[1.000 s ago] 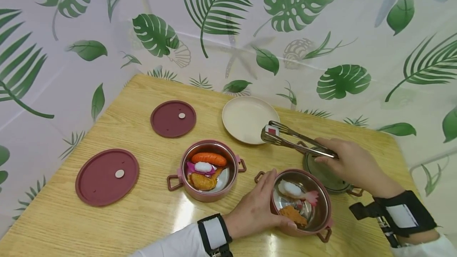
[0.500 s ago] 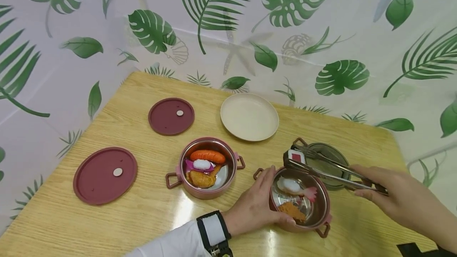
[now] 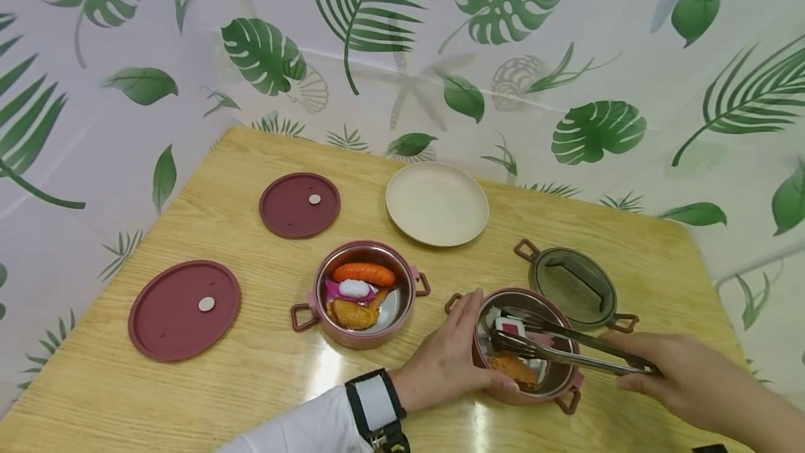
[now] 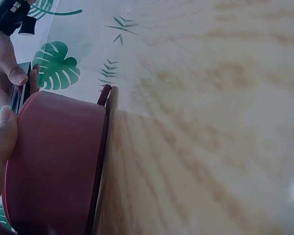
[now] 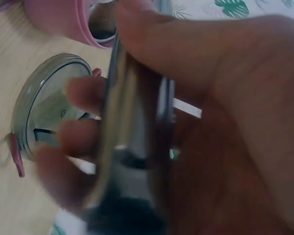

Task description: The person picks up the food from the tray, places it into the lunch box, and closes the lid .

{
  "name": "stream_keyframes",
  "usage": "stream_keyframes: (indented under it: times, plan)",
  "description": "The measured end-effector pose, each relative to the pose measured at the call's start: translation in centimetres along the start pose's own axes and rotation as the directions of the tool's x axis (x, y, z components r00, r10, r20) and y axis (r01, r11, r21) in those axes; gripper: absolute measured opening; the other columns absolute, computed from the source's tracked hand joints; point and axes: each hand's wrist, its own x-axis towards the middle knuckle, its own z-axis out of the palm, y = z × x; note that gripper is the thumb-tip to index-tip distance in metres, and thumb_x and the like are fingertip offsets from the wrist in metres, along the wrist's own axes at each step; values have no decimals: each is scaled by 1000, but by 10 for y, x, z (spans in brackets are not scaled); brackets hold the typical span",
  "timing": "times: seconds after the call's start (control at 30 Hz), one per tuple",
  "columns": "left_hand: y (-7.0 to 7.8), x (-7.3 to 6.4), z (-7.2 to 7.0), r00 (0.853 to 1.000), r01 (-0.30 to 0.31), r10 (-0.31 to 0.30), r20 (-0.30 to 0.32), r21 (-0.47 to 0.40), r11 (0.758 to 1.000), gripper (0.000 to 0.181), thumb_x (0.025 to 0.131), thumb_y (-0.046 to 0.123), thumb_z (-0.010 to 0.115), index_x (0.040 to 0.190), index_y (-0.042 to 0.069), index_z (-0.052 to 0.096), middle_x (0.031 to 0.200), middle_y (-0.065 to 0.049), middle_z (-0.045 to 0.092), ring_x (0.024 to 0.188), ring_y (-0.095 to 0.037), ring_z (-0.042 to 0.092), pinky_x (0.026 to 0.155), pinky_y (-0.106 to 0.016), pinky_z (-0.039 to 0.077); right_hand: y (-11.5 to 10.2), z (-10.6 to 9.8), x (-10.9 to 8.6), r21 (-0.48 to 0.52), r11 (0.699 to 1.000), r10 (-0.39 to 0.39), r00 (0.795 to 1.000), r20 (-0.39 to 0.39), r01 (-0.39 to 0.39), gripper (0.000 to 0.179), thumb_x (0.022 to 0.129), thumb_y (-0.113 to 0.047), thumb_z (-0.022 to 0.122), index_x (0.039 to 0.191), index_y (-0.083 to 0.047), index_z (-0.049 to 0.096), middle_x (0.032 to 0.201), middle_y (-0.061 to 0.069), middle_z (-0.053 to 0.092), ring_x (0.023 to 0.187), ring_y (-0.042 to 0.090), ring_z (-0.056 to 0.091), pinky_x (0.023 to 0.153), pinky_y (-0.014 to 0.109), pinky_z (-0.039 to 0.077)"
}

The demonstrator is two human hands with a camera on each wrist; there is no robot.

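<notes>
My right hand [image 3: 685,372] grips the metal tongs [image 3: 585,351] by their handle end. Their tips pinch a white and dark toy sushi roll [image 3: 509,328] with a red centre, inside the right-hand pink pot [image 3: 527,400]. Below it in that pot lies a brown fried-looking piece [image 3: 512,369]; a pinkish shrimp piece is mostly hidden by the tongs. My left hand [image 3: 443,362] holds the pot's left side, thumb along the near wall and fingers along the far left. In the right wrist view my fingers wrap the tongs [image 5: 132,161].
Left of centre, a second pink pot [image 3: 361,338] holds a toy sausage, a chicken leg and a white piece on purple. Two maroon lids [image 3: 189,324] lie at left. A cream plate [image 3: 437,205] stands at the back; a greenish lid with handles [image 3: 572,285] lies behind the right pot.
The tongs with the sushi roll have moved from beside the cream plate, toward me and down into the right-hand pot. My left hand stays on that pot.
</notes>
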Motion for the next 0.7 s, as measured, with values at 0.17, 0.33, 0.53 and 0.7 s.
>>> stream_keyframes:
  times: [0.17, 0.33, 0.53, 0.7]
  plan:
    - [-1, 0, 1, 1000, -9, 9, 13, -6, 1000, 117, 61, 75, 63, 145, 30, -6, 152, -5, 10, 129, -20, 24, 99, -39, 37, -5, 1, 3, 21, 999, 35, 994, 100, -37, 64, 78, -52, 61, 128, -15, 49, 87, -11, 53, 68, 3, 46, 54, 26, 39]
    - [0, 0, 1, 1000, -11, 11, 7, -2, 1000, 117, 62, 75, 63, 145, 31, -7, 152, -6, 9, 129, -20, 24, 99, -39, 37, -6, -3, -2, 2, 999, 41, 999, 0, -41, 60, 78, -47, 65, 127, -15, 51, 82, -11, 49, 59, 2, 41, 50, 23, 36]
    - [1, 0, 0, 1000, -9, 9, -1, -6, 1000, 116, 63, 72, 66, 144, 31, -7, 152, -6, 9, 129, -22, 26, 99, -41, 37, -2, -8, -5, -64, 997, 30, 995, -99, -37, 45, 81, -43, 64, 119, -20, 60, 106, 4, 65, 90, 21, 61, 65, 38, 52]
    - [0, 0, 0, 1000, -21, 21, -9, -12, 1000, 116, 62, 72, 66, 145, 31, -5, 152, -6, 10, 129, -21, 25, 99, -41, 37, -6, -4, -1, -25, 1000, -12, 999, -51, 11, 37, 83, -44, 61, 116, -27, 60, 97, -11, 65, 78, 1, 56, 56, 27, 47]
